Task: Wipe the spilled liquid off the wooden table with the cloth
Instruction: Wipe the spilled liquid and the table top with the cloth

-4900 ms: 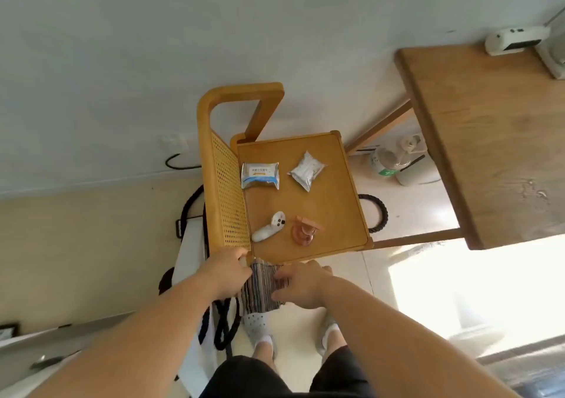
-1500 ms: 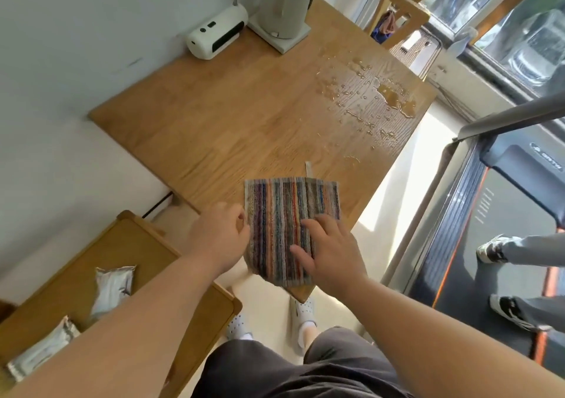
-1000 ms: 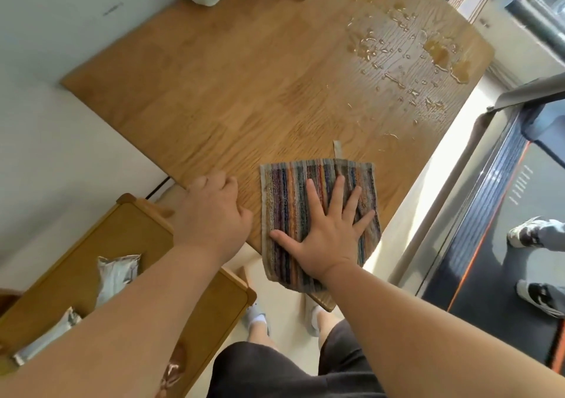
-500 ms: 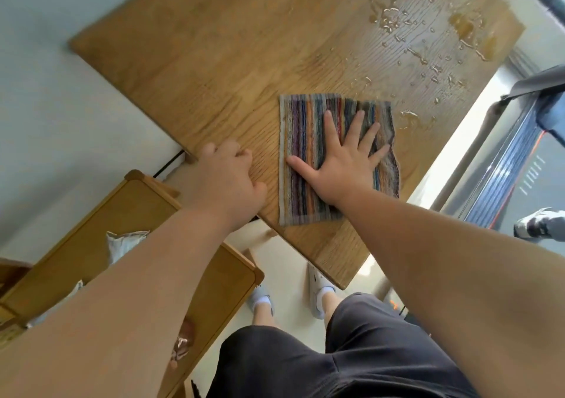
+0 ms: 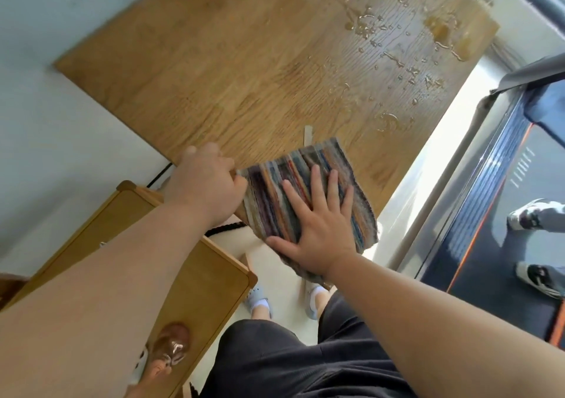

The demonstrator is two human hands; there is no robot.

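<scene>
Head view: the only camera, looking down over both forearms at the desk (image 5: 232, 70).
Right hand (image 5: 318, 229): spread flat, fingers fanned, palm pressing down on the cloth (image 5: 308, 189); a press rather than a pinch, nothing gripped.
Left hand (image 5: 204, 183): loosely curled at the cloth's near-left corner, touching its edge; whether it pinches the fabric or just braces on the desk rim, I cannot tell.
Cloth: one striped piece, directly under the right palm, at the near corner of the desk; its near end droops off the desk edge below the wrist.
Cloth axis: stripes and long side run away from the wrist, tilted toward the fingertips' left.
Spilled liquid (image 5: 397, 49): ahead of the right fingertips and off to their right, well apart from the cloth; one bigger pool (image 5: 449, 33) at the far right corner, one small puddle (image 5: 388, 120) just beyond the cloth's far edge.
Key relation: the push has to go forward and rightward from the right hand, and that hand is the nearer one.
Count: two hands, one cloth, one desk, drops too many to count.
Progress: my read is barely begun; the wet patch looks largely untouched.
</scene>
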